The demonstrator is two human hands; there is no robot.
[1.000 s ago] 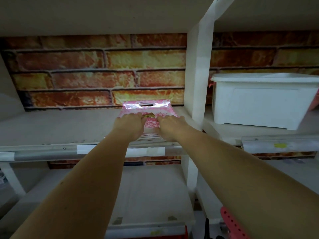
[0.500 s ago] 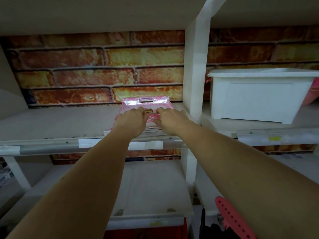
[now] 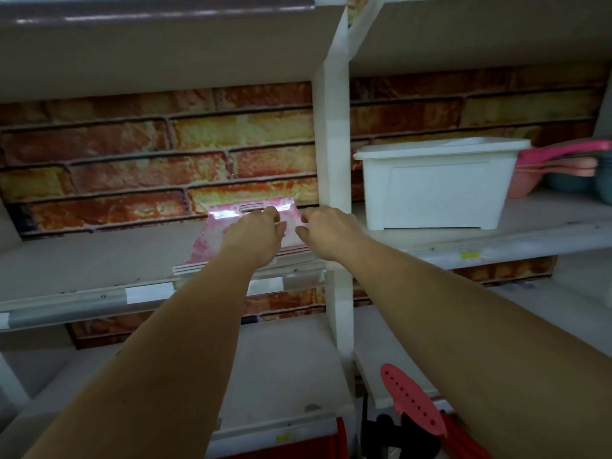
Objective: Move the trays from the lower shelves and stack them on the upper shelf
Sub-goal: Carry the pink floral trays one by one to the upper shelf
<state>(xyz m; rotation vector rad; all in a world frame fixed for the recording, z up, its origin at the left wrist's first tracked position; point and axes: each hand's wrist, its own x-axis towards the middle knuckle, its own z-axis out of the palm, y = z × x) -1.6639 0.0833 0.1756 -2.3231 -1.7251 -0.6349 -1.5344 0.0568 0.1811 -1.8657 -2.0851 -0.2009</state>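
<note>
The white shelving unit (image 3: 334, 160) fills the view against a brick-pattern back wall (image 3: 159, 167), and since half a second ago the view has tipped upward a little, so the underside of the board above now shows and the shelf sits lower in the picture. The pink trays (image 3: 212, 243) have stayed where they were, stacked flat on the upper shelf (image 3: 82, 260) just left of the upright post, their layered near edges showing at the shelf's front lip and their far end, with a slotted handle hole, close to the brick wall.

Both bare arms reach up and away from the person. The left hand (image 3: 253, 235) lies palm down on top of the stack, fingers loosely curled and resting on the top tray rather than gripping it. The right hand (image 3: 326, 231) has eased off toward the right compared with before: it now hovers by the right edge of the stack, fingers bent and slightly spread, holding nothing that I can see, though whether its fingertips touch the tray I cannot tell.

The top tray is glossy, mottled pink and white, with a bright glare at its far left corner.

Right of the post, a white tub (image 3: 437, 183) stands on the neighbouring shelf.
</note>
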